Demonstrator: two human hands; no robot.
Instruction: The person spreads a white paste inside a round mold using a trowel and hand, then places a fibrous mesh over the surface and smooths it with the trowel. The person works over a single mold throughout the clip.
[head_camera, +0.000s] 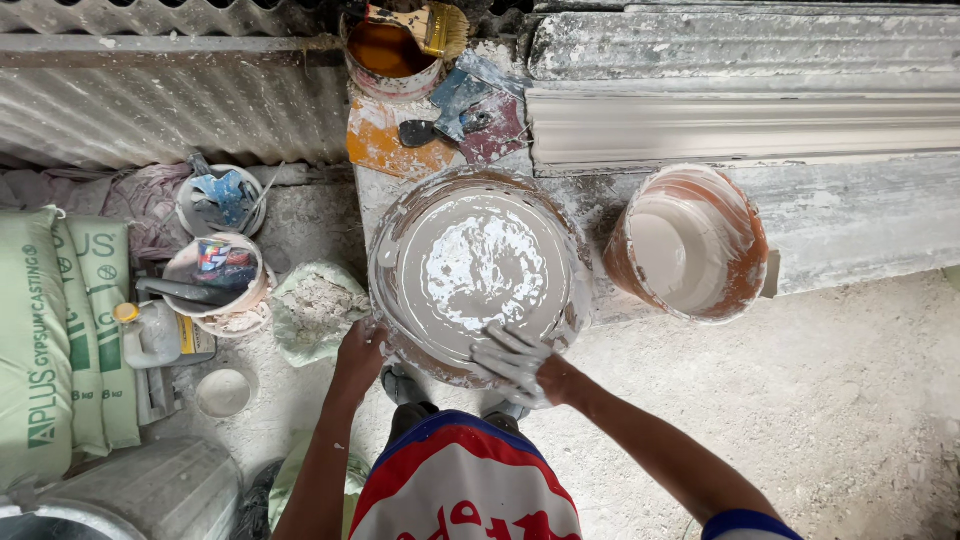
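Below the head camera: a wide round basin (478, 270) full of wet white plaster stands on a plaster-stained surface (850, 215), directly in front of the person.
Left hand (358, 352): its grip is closed on the near-left rim of the basin, fingers curled over the edge.
Right hand (515, 362): coated in white plaster, fingers spread and flat, lying on the near-right rim and partly in the mix; it grips nothing.
Key relation: the basin lies straight ahead of both hands, between them; it is round, so it has no long axis; both hands touch it, the right one reaches further inside.
Right of the basin: an orange bucket (690, 242) with white plaster inside, tilted, near but apart.
Behind the basin: a small can with brown liquid (390, 55) and a brush (430, 25), also trowels (465, 105).
Left side: two small tubs with tools (218, 240), a lump of powder on a bag (318, 305), green gypsum sacks (60, 330).
Open room: the bare floor (840, 400) to the right of the person is free; the left side is crowded.
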